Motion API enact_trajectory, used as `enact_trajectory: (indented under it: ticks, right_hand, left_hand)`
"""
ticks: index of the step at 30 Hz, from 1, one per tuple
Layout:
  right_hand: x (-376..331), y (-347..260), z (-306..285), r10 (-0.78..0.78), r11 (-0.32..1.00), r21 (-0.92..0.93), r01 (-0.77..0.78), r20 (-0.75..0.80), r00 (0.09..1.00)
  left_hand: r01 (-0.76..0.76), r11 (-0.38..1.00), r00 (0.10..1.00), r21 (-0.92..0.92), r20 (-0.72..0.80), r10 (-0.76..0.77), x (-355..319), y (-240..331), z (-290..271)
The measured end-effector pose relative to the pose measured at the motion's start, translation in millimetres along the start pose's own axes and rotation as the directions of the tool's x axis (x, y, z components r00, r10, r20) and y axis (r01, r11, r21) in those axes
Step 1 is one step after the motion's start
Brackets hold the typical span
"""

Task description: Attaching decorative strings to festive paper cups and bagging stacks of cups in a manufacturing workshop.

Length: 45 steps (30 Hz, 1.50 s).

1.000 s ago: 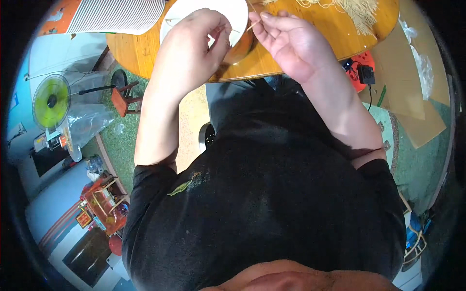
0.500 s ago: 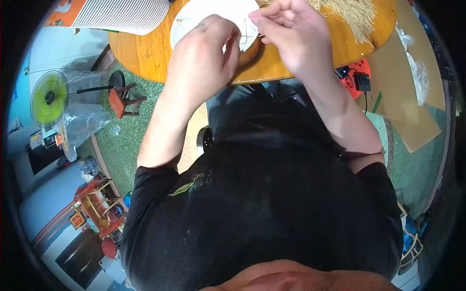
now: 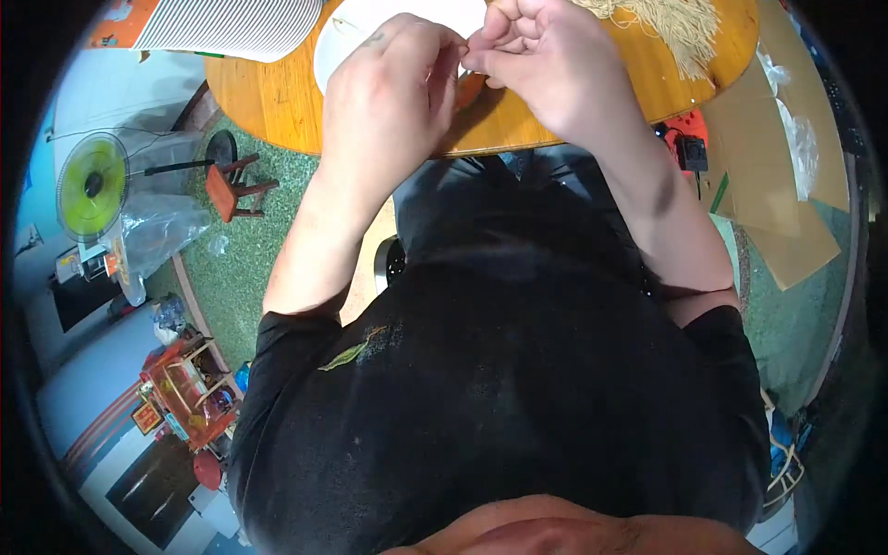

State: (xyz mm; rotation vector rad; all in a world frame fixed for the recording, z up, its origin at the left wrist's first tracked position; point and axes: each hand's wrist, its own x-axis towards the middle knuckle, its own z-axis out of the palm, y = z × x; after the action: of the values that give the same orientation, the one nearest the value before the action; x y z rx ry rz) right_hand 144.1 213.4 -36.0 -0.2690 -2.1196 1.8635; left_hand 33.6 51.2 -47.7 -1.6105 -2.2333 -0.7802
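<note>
Over white plate [image 3: 344, 37], hands [image 3: 462, 65] pinch something, perhaps thread.

A green fan [image 3: 90, 186] stands on the floor, beside a small red stool [image 3: 233, 189]; flat cardboard [image 3: 770, 178] lies right.

From my seat, whatever my left hand [image 3: 398, 88] and right hand [image 3: 541, 55] pinch between them is hidden by the fingers. The white plate [image 3: 347, 37] runs off the top edge, as does the pale fibre bundle [image 3: 671, 23].
</note>
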Motion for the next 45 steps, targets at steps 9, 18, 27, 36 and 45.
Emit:
enact_trajectory:
  ticks: [9, 18, 27, 36, 45]
  right_hand:
    - [-3, 18, 6, 0.064, 0.986, 0.163, -0.039, -0.154, 0.986]
    - [-11, 38, 5, 0.251, 0.862, 0.481, -0.162, -0.127, 0.960]
    - [-17, 37, 5, 0.256, 0.727, 0.664, -0.176, -0.024, 0.966]
    - [-19, 25, 4, 0.001, 0.960, 0.276, 0.043, -0.159, 0.987]
    - [26, 62, 14, -0.911, 0.363, -0.255, 0.896, -0.297, 0.285]
  left_hand:
    - [0.096, 0.912, 0.993, -0.398, -0.019, -0.113, -5, 5, 7]
    - [-0.042, 0.984, 0.998, -0.175, -0.056, 0.032, -4, 5, 11]
    - [-0.078, 0.997, 0.997, 0.003, -0.024, 0.078, -4, 5, 8]
    - [0.029, 0.999, 0.997, -0.031, 0.074, -0.027, -4, 15, 3]
    - [0.703, 0.453, 0.709, -0.548, 0.596, -0.378, 22, 13, -21]
